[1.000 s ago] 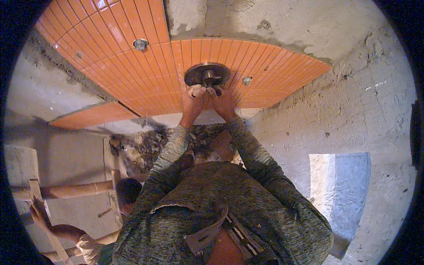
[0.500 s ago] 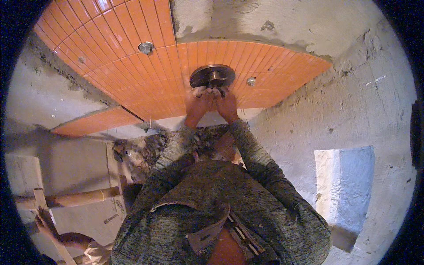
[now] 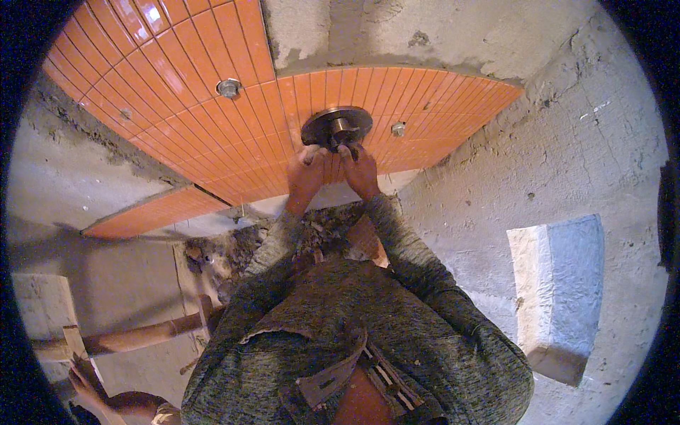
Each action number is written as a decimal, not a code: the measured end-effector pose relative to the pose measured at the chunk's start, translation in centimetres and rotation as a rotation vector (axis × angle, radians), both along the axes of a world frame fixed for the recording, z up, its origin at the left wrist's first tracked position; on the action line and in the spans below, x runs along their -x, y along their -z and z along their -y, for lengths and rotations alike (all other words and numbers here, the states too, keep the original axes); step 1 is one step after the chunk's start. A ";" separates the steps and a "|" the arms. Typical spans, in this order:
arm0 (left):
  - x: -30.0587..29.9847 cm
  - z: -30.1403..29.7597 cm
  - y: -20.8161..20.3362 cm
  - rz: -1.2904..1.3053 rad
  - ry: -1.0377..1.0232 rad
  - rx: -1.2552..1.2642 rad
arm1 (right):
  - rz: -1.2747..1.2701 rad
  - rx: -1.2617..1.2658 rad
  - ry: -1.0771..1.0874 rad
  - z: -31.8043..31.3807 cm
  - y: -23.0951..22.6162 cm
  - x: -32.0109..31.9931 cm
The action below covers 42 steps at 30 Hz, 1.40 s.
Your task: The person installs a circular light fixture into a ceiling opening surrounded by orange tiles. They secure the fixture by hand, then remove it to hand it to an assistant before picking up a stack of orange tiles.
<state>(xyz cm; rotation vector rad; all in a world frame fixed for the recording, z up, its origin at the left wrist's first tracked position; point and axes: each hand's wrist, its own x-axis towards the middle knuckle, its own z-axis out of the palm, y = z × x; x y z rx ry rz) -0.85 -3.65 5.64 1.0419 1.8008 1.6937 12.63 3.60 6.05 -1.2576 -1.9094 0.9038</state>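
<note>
A round dark metal fixture (image 3: 317,127), a disc with a short brass-coloured cylinder at its middle, sits against the orange tiled wall (image 3: 212,142). My left hand (image 3: 306,176) is closed, its curled fingertips at the disc's lower left edge. On the other side, the fingers of my right hand (image 3: 361,171) pinch the dark part under the cylinder. My fingers hide the bottom of the fixture. To either side, a metal fitting (image 3: 228,88) and a smaller fitting (image 3: 398,129) stick out of the tiles.
Bare rough plaster (image 3: 482,170) borders the tiles on the right. A recessed opening (image 3: 556,283) shows white and blue light. At lower left, another person's hand (image 3: 86,379) rests by a wooden board (image 3: 76,343), near a horizontal pole (image 3: 134,334).
My hands, close together before, have moved apart, the left one down and to the left. The view has shifted slightly. At lower left the other person's arm sits lower in the picture.
</note>
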 end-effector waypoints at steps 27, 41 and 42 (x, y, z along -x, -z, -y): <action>2.1 1.0 -8.2 -0.364 -0.069 -0.209 | -0.067 0.062 0.117 -0.8 2.2 -2.2; -3.9 -7.9 -22.4 -1.183 0.115 -0.664 | -0.565 0.234 0.299 -9.3 3.3 -5.9; -4.3 -9.4 -22.4 -1.200 0.150 -0.615 | -0.527 0.188 0.296 -9.9 4.1 -5.8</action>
